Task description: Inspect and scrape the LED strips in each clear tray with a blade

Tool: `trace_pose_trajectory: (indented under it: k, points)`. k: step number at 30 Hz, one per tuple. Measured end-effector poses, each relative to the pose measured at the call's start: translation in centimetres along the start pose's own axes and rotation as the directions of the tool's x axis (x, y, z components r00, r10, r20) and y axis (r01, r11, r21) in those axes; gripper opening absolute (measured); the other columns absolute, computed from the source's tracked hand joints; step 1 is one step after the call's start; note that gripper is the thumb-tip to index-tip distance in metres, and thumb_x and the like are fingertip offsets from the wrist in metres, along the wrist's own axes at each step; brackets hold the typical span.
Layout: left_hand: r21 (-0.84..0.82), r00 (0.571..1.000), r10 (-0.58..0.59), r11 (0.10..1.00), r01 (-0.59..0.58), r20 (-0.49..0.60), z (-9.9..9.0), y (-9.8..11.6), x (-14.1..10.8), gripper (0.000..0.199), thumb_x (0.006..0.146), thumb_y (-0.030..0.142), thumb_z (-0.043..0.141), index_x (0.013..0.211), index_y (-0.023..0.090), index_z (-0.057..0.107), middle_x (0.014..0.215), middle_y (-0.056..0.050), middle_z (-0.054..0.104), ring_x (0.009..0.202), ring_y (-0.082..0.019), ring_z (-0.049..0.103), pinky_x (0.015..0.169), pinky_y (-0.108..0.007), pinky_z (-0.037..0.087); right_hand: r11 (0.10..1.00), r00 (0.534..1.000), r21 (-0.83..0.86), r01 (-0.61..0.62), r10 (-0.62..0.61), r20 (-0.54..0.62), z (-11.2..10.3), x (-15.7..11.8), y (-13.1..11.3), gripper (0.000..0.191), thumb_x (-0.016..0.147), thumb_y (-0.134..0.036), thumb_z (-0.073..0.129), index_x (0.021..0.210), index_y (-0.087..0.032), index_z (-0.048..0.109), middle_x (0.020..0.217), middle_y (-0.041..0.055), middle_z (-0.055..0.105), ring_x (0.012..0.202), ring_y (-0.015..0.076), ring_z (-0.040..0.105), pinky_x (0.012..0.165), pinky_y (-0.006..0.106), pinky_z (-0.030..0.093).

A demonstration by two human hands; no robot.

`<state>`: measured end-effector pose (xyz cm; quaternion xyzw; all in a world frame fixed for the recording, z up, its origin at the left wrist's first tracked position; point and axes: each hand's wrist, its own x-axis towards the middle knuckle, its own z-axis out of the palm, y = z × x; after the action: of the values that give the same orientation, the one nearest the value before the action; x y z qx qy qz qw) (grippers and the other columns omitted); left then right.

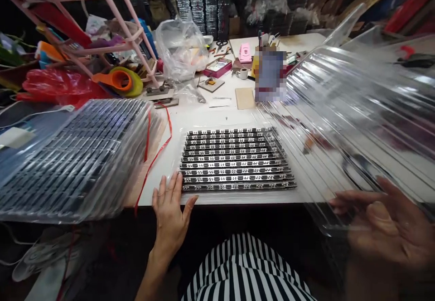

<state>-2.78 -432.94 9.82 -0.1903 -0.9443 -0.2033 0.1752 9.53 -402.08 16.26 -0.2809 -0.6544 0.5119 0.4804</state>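
Observation:
My left hand [170,212] lies flat at the table's front edge, fingers stretched out, with its fingertips on the left front corner of a clear plastic tray [238,196]. In that tray lie several rows of dark metal strips [234,165] with a repeated light pattern. On the right, my right hand [387,224] is closed on the near edge of a large ribbed clear plastic tray [326,156]. That ribbed tray is tilted, smeared by motion and overlaps the right side of the strips. Through it, a dark curved object shows faintly.
At the left, a stack of filled plastic trays [78,156] has a red ribbon [158,151] beside it. Behind stand a pink rack [132,33], an orange scoop-like object [117,81] and a clear plastic bag [181,49]. Tweezers [220,106] and a beige square [245,98] lie mid-table.

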Motion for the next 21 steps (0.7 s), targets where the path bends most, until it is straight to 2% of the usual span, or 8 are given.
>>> trace_pose_trajectory:
  k: [7,11,21]
  points:
    - [-0.007,1.000,0.018,1.000,-0.017,0.022,-0.2,-0.2,0.2,0.061,0.094,0.047,0.040,0.148,0.022,0.027,0.145,-0.016,0.044,0.141,-0.034,0.024,0.111,-0.059,0.019,0.987,0.973,0.033,0.155,-0.147,-0.181,-0.8,1.5,1.1,0.036,0.074,-0.024,0.059,0.108,-0.021,0.070,0.068,0.0016,0.066,0.049,0.0208,0.058,0.044,0.038,0.043]
    - [-0.015,0.999,0.030,0.999,-0.030,0.023,-0.4,-0.1,0.4,0.061,0.094,0.046,0.041,0.148,0.020,0.028,0.143,-0.018,0.045,0.140,-0.035,0.026,0.110,-0.061,0.021,0.986,0.969,0.025,0.167,-0.159,-0.189,-1.5,1.9,1.6,0.038,0.074,-0.023,0.058,0.110,-0.017,0.069,0.067,0.0019,0.067,0.048,0.0197,0.059,0.044,0.036,0.044]
    - [-0.024,0.998,0.054,0.998,-0.053,0.022,-0.3,-0.2,0.4,0.062,0.094,0.046,0.041,0.149,0.021,0.026,0.145,-0.018,0.042,0.142,-0.035,0.023,0.112,-0.061,0.020,0.988,0.965,-0.027,0.150,-0.152,-0.212,-1.9,1.8,1.7,0.036,0.077,-0.024,0.057,0.111,-0.018,0.069,0.068,0.0014,0.066,0.050,0.0189,0.059,0.047,0.036,0.046]
